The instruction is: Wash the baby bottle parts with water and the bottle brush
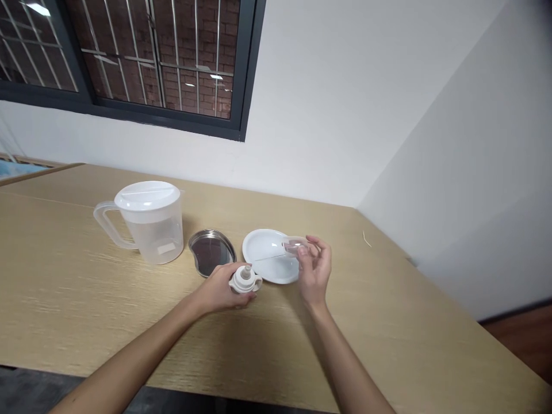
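My left hand [226, 288] is wrapped round a white baby bottle [244, 280], seen from above with its teat uppermost and a small handle at the side. Most of the bottle's body is hidden below its top and by my fingers. Between the fingertips of my right hand [314, 267] is a clear bottle cap [294, 244], held over the right side of a white oval plate [264, 247]. A thin line or stick crosses the plate. Just beyond my left hand lies a shiny metal kidney dish [209, 253].
A translucent lidded plastic jug [157, 233] stands on the wooden table [207, 345] at the left, its handle facing left. A small pale strip [366, 238] lies to the right. Behind are a wall and a barred window [164, 57].
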{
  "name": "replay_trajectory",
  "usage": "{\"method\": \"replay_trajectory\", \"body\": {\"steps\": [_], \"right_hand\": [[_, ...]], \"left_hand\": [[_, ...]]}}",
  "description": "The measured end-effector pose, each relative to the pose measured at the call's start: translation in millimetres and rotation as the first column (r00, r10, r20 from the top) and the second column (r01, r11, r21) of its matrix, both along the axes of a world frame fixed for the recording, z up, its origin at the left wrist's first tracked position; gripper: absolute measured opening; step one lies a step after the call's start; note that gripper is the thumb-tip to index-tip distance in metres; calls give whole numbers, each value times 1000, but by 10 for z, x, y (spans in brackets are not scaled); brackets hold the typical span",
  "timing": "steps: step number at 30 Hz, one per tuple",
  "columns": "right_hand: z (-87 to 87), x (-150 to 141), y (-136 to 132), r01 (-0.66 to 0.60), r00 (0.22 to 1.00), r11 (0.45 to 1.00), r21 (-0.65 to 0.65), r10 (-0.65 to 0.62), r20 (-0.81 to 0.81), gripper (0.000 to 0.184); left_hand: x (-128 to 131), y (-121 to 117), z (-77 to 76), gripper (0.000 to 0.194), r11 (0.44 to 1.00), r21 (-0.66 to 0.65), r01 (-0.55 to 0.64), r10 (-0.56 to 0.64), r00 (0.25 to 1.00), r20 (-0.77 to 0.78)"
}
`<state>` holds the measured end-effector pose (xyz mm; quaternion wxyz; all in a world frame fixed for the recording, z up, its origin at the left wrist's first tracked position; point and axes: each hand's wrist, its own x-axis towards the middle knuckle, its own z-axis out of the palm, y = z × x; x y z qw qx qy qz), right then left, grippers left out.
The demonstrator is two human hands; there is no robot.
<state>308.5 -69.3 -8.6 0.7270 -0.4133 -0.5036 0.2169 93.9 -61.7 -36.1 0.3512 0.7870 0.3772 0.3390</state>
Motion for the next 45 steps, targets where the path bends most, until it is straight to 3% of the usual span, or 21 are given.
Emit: {"method": "replay_trajectory", "body": {"steps": [4,8,12,17,21,25,35,45], "right_hand": [[-29,93,76,32,997,996,-78,-26,70,45],[-82,140,103,97,965,992,-80,-74,252,46],[-108,202,120,254,817,967,-29,-199,541,48],[-106,254,124,280,683,950,-139,-95,725,48],[-99,253,101,268,617,930,-251,35,787,48],[-109,240,80,258,551,924,-282,99,829,47],[-160,231,82,222,446,941,-256,136,885,30],[-175,234,99,251,399,935,-252,137,907,29]], "left_hand": [[-9,-6,27,42,1000,0,2,-2,1000,-2],[-18,-10,49,40,1000,18,11,-10,1000,-13],[-19,-9,46,42,1000,12,4,-4,1000,-15],[-20,-9,54,43,1000,19,8,-7,1000,-17],[-22,-16,68,43,1000,28,-6,7,999,-37],[-22,-22,79,44,1000,26,-3,4,999,-53],[-30,-6,54,48,999,46,-3,6,998,-57],[-37,-11,53,52,999,50,-5,8,998,-61]]}}
